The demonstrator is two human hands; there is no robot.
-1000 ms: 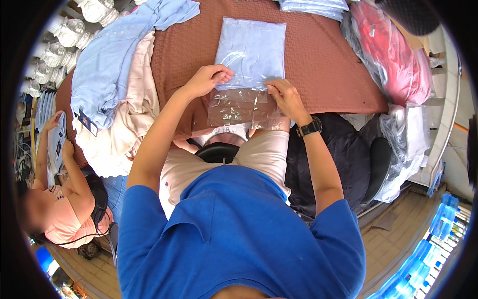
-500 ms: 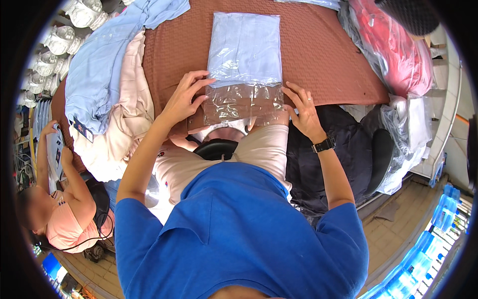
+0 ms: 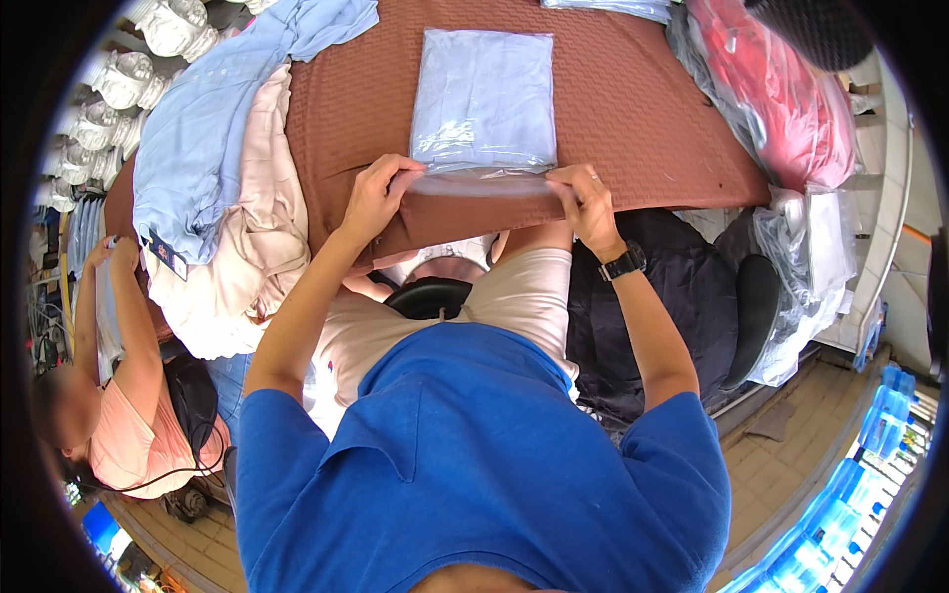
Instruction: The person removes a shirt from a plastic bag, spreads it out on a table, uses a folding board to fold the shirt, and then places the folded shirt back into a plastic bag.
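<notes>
A folded light blue garment in a clear plastic bag [image 3: 484, 99] lies flat on the brown tablecloth [image 3: 623, 119], near the table's front edge. My left hand [image 3: 379, 198] pinches the left corner of the bag's loose near end. At the right corner, my right hand [image 3: 586, 206], with a black watch on its wrist, pinches the same flap. Between the two hands the clear flap is stretched and blurred, lifted at the near side of the garment.
Unfolded light blue [image 3: 193, 148] and cream garments [image 3: 242, 257] hang over the table's left side. Bagged red clothing [image 3: 776, 89] lies at the far right. A black cloth heap [image 3: 657, 306] is right of my legs. Another person [image 3: 129, 395] sits at the left, arms raised.
Both hands have closed on the corners of the bag's loose end. The flap, which hung toward my lap, is now drawn up close to the garment. The other person's hands have come together.
</notes>
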